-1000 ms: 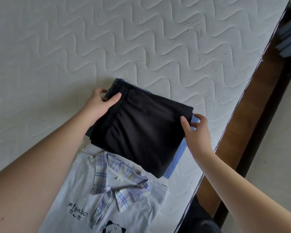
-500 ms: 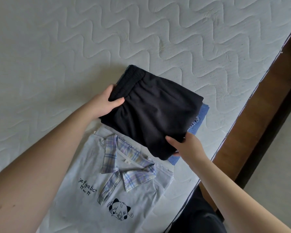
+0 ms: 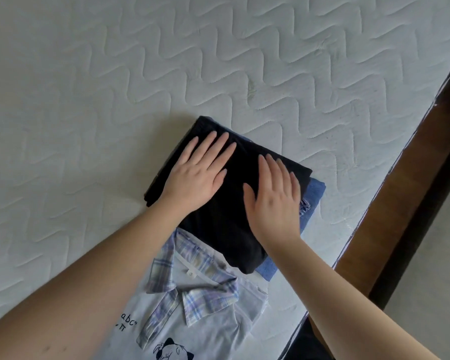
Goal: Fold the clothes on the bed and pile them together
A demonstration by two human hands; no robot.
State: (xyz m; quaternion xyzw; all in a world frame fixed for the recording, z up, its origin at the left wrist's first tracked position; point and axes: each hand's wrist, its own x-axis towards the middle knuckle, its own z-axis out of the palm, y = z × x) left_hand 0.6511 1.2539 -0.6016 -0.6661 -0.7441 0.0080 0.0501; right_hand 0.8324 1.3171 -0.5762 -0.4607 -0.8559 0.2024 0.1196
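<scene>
Now pressing: left hand (image 3: 192,178) and right hand (image 3: 273,201), fingers flat, smooth the black garment (image 3: 218,227) atop blue denim (image 3: 315,190); next, the collared shirt (image 3: 192,307) at 6 o'clock likely joins the pile.

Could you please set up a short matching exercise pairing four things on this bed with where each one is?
Things:
1. black garment
2. blue denim piece
3. collared shirt
4. left hand

Places:
A. nearest the camera, its plaid collar at the pile's near edge
B. flat on the pile's left half
C. top of the pile
D. under the pile, showing on its right

Pairs: 1-C, 2-D, 3-A, 4-B
</scene>
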